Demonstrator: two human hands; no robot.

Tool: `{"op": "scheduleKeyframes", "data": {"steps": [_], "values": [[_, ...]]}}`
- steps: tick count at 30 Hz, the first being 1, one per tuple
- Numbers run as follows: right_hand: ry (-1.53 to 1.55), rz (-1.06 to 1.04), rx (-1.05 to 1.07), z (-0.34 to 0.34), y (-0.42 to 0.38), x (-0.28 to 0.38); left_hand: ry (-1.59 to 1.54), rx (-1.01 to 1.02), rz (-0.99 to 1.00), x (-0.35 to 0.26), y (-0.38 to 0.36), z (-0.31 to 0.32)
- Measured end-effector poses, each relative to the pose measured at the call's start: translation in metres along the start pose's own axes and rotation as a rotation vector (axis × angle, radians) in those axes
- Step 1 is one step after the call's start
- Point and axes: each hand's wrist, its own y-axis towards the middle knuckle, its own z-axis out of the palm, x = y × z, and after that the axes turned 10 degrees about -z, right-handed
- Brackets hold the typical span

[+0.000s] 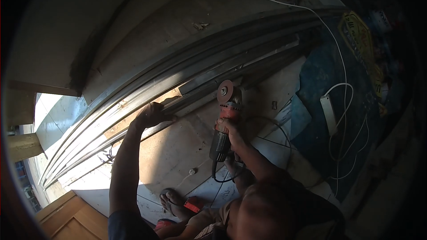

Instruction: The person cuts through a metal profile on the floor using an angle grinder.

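My right hand (231, 133) is wrapped round a red and black angle grinder (229, 113). The grinder stands nearly upright in view, its reddish-brown disc at the top, apart from the metal bars. My left hand (153, 114) is at a long metal bar (195, 98), thumb on the near side and fingers over the far side, though shadow hides part of the grip. More long metal bars (160, 80) lie side by side beyond it, running from the bright lower left to the dark upper right.
A white power strip (328, 114) with a white cord rests on a blue sheet (318, 71) at right. The grinder's black cord loops near my legs. A red object (194, 203) lies beside my sandalled foot (171, 200). A wooden panel (73, 218) is at lower left.
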Motion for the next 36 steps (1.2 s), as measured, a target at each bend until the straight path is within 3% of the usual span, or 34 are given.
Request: {"op": "scheduleKeyframes", "data": {"steps": [4, 8, 26, 36], "values": [[-0.121, -0.123, 0.016, 0.006, 0.0, -0.006, -0.014, -0.024, 0.014, 0.008, 0.005, 0.01], [-0.154, -0.119, 0.01, 0.012, -0.005, -0.003, -0.018, -0.012, 0.087, 0.024, 0.02, 0.021], [-0.199, -0.068, -0.016, 0.003, 0.0, -0.012, 0.046, 0.028, 0.06, -0.002, 0.0, -0.001], [-0.272, -0.157, -0.007, 0.01, -0.004, -0.001, 0.031, 0.023, 0.034, 0.007, 0.004, 0.004]]}}
